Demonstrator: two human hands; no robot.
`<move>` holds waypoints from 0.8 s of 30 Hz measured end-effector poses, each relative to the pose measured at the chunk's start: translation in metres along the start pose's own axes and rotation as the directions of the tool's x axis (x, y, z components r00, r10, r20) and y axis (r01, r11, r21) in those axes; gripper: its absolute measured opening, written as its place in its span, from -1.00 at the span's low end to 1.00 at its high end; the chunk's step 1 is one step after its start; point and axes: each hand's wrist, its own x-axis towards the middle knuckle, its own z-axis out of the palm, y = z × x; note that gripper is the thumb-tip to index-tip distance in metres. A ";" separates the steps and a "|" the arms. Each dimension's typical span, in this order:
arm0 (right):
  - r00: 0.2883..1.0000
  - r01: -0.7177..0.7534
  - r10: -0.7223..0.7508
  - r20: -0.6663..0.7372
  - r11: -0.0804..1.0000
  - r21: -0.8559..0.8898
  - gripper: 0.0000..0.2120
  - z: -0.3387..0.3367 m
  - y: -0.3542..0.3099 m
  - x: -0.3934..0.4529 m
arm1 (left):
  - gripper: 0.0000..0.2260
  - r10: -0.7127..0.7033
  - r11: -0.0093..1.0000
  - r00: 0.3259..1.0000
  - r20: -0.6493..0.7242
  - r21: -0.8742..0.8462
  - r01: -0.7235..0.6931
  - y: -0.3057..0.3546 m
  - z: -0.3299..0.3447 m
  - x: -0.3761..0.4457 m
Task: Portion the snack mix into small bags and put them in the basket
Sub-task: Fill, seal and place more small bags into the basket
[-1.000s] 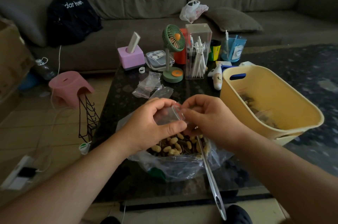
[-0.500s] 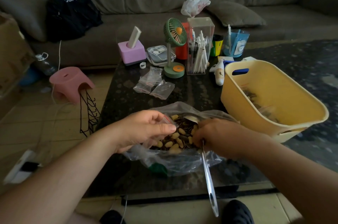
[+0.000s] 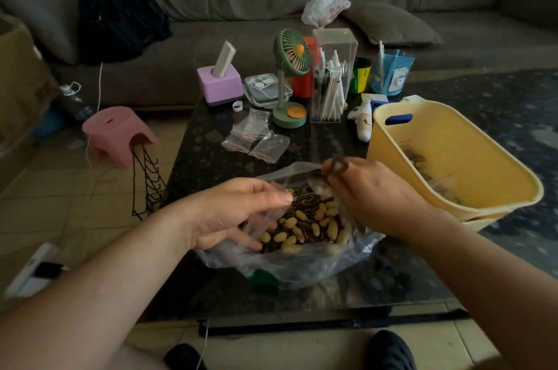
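Note:
A large clear bag [image 3: 290, 261] of snack mix [image 3: 305, 224], peanuts and dark seeds, lies open on the dark table [image 3: 205, 164] in front of me. My left hand [image 3: 235, 212] reaches into its left side and pinches a small clear zip bag [image 3: 268, 214] at the mouth. My right hand [image 3: 374, 197] hovers over the mix's right side, shut on a spoon whose blurred end [image 3: 335, 165] sticks up above the fingers. The yellow basket [image 3: 453, 143] stands at the right with filled small bags [image 3: 422, 164] inside. Spare empty small bags [image 3: 256, 140] lie behind the mix.
Behind the spare bags stand a green desk fan [image 3: 291, 74], a clear pen box [image 3: 330, 77], a pink tissue box [image 3: 219, 84] and cups. A pink stool [image 3: 117, 134] and a black wire rack [image 3: 148, 182] stand left of the table. A sofa runs along the back.
Both hands dropped from chest height into the big bag. The spoon handle, which pointed toward me, has swung up and away. The left hand still holds the small bag.

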 end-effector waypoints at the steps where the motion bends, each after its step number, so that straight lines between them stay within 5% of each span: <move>1: 0.998 0.003 -0.002 -0.058 1.000 0.015 -0.77 -0.002 -0.001 0.000 | -0.45 -0.010 1.000 1.000 0.011 -0.004 0.010 0.001 0.000 -0.002; 7: 0.976 0.045 -0.028 -0.214 0.996 0.071 -0.82 -0.021 -0.020 -0.006 | -0.45 0.000 0.999 1.000 -0.016 0.038 0.001 0.000 0.001 -0.010; 13: 0.992 -0.096 0.095 0.088 0.995 0.003 -0.80 -0.018 -0.020 -0.009 | -0.43 0.180 0.982 0.977 -0.117 0.077 -0.172 -0.007 0.008 0.001; 18: 0.958 -0.213 0.204 0.202 0.977 0.024 -0.78 -0.023 -0.015 -0.010 | -0.56 0.328 0.937 0.936 -0.128 0.168 -0.305 -0.005 0.016 0.016; 24: 0.991 -0.132 0.132 0.005 0.991 -0.001 -0.84 -0.009 -0.012 -0.011 | -0.53 0.377 0.890 0.919 -0.111 0.317 -0.327 -0.006 0.024 0.043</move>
